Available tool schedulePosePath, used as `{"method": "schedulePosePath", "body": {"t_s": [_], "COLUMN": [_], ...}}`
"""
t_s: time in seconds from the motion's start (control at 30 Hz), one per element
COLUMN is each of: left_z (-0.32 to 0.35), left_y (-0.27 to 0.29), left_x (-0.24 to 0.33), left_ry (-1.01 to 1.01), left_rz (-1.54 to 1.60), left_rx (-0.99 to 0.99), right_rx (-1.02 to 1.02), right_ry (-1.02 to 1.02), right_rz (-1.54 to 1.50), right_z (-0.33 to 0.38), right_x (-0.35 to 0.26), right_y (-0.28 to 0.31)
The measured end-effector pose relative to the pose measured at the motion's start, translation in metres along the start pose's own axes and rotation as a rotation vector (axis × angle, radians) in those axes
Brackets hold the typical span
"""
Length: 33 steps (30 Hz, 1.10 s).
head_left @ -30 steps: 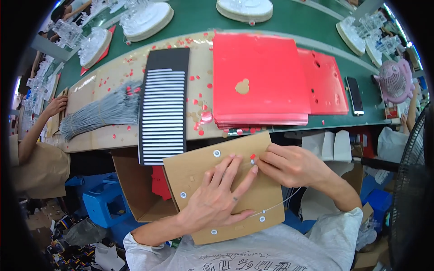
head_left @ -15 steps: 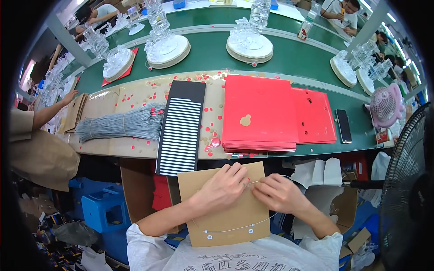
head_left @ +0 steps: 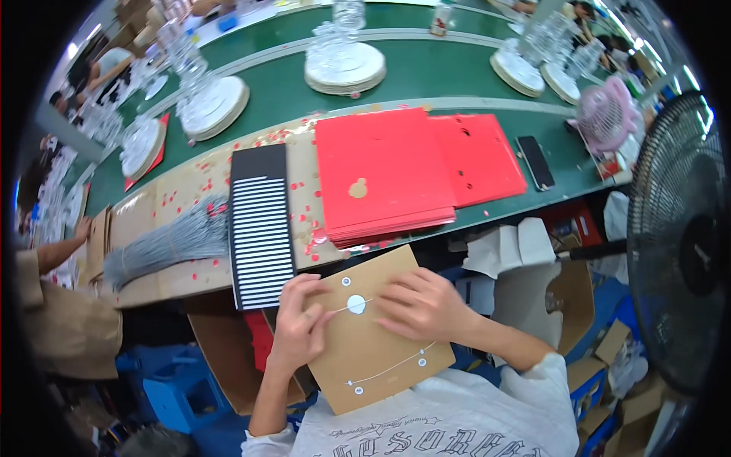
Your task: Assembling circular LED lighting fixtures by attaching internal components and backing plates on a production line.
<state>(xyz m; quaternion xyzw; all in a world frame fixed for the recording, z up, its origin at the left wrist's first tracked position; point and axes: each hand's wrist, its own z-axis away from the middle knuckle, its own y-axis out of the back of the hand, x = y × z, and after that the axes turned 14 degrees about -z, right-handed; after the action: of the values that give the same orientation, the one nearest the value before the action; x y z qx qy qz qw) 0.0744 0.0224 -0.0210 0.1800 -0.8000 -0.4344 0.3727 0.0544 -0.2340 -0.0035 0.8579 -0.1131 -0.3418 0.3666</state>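
Observation:
A brown cardboard sheet (head_left: 392, 346) rests tilted against my lap and shirt. Across its upper part a thin whitish cord (head_left: 339, 310) runs between my two hands, passing over a white disc (head_left: 356, 305). My left hand (head_left: 298, 324) grips the left edge of the sheet's upper part, thumb and fingers closed on the cord. Over the upper right my right hand (head_left: 420, 303), slightly blurred, has its fingers curled down where the cord ends from view. Small round white pieces (head_left: 359, 391) sit near the sheet's lower cord and top edge.
On the bench lie a stack of red sheets (head_left: 381, 167), a black board with white strips (head_left: 260, 228), a bundle of grey wires (head_left: 164, 240) and a phone (head_left: 536, 162). A black fan (head_left: 678, 244) stands at right. Another person's arm (head_left: 65, 251) reaches in at left.
My view has shifted, and the cardboard sheet has turned a little. My left hand has moved left and down off the sheet's middle, uncovering the white disc. The right hand shifted left.

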Motion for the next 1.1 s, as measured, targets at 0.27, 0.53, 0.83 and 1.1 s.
{"method": "schedulePosePath", "body": {"t_s": [0.27,0.53,0.83,1.1], "left_z": [0.007,0.029,0.021,0.02], "left_y": [-0.015,-0.026,-0.025,-0.029], "left_x": [-0.005,0.01,0.022,0.019], "left_ry": [0.285,0.668,0.616,0.777], "left_rz": [0.15,1.051,0.854,0.855], "left_rx": [0.417,0.161,0.175,0.18], "right_rx": [0.053,-0.106,-0.289,-0.301], "right_ry": [-0.306,-0.186,-0.092,0.011], "right_rz": [-0.658,-0.444,-0.153,-0.095], "right_z": [-0.03,-0.037,-0.029,-0.031], "right_x": [0.009,0.012,0.0,-0.002], "right_y": [-0.037,-0.038,-0.014,-0.014]}}
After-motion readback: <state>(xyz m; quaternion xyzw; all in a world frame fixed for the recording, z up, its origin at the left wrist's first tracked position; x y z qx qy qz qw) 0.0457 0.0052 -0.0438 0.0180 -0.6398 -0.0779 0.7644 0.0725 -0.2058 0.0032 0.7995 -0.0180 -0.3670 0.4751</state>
